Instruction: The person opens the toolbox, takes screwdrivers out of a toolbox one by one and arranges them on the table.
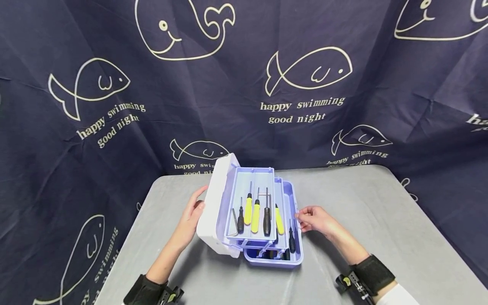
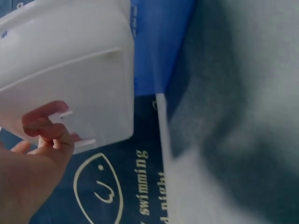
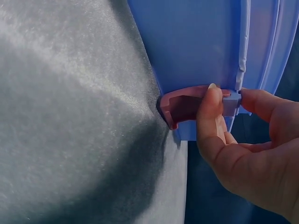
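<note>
A toolbox stands on the table with its white lid [image 1: 215, 199] tipped up toward the left. Its lavender trays [image 1: 244, 173] are fanned out in steps above the base [image 1: 272, 263]. My left hand [image 1: 193, 214] is at the lid's outer face, fingers curled around a reddish handle [image 2: 42, 112]. At the base's right side, my right hand [image 1: 315, 220] pinches a dark red latch [image 3: 184, 105] between thumb and fingers. In the top tray lie yellow-handled screwdrivers [image 1: 255, 216], dark screwdrivers [image 1: 267, 222] and a hex key [image 1: 234, 220].
The lower tray holds another yellow-handled tool [image 1: 279, 220], and a dark screwdriver [image 1: 292, 241] leans in the base. A grey table [image 1: 343, 190] lies under the box. Behind and beside it hangs a dark blue curtain [image 1: 236, 106] printed with fish.
</note>
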`<state>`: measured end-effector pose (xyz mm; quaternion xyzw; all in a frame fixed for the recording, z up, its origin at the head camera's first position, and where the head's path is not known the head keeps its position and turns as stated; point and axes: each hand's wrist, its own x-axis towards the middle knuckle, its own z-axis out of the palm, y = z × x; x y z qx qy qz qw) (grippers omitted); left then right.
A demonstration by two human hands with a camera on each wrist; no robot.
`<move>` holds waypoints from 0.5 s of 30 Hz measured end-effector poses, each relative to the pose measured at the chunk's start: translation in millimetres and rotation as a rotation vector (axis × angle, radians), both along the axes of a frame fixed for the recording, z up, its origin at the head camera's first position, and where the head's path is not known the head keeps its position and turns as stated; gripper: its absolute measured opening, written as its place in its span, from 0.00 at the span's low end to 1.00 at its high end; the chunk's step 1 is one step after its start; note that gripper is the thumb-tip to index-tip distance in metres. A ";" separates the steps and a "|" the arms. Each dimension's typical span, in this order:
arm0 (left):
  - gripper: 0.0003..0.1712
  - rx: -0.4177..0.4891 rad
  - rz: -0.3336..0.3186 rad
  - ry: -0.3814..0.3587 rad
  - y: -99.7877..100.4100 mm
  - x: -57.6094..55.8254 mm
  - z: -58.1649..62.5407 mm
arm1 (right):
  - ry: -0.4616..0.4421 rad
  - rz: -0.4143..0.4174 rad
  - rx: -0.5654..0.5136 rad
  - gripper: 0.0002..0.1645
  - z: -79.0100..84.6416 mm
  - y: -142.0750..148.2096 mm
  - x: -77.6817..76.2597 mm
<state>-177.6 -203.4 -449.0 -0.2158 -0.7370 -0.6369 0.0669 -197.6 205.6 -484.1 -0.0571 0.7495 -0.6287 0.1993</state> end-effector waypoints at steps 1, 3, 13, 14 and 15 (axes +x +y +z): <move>0.27 0.007 -0.005 0.009 -3.2 0.2 -2.2 | 0.000 0.003 0.000 0.19 -0.2 -0.1 -0.2; 0.27 0.021 -0.007 0.019 -9.0 0.7 -7.0 | -0.001 0.006 -0.003 0.19 -0.2 -0.2 -0.5; 0.27 0.079 0.057 -0.082 -26.9 4.1 -23.3 | -0.006 0.009 -0.016 0.19 -1.6 0.4 -1.2; 0.27 0.087 0.061 -0.102 -28.3 4.8 -24.3 | -0.006 0.009 -0.019 0.18 -2.1 -0.2 -1.1; 0.27 0.100 0.061 -0.119 -29.3 5.7 -25.1 | -0.007 0.007 -0.021 0.18 -2.9 -0.6 -1.1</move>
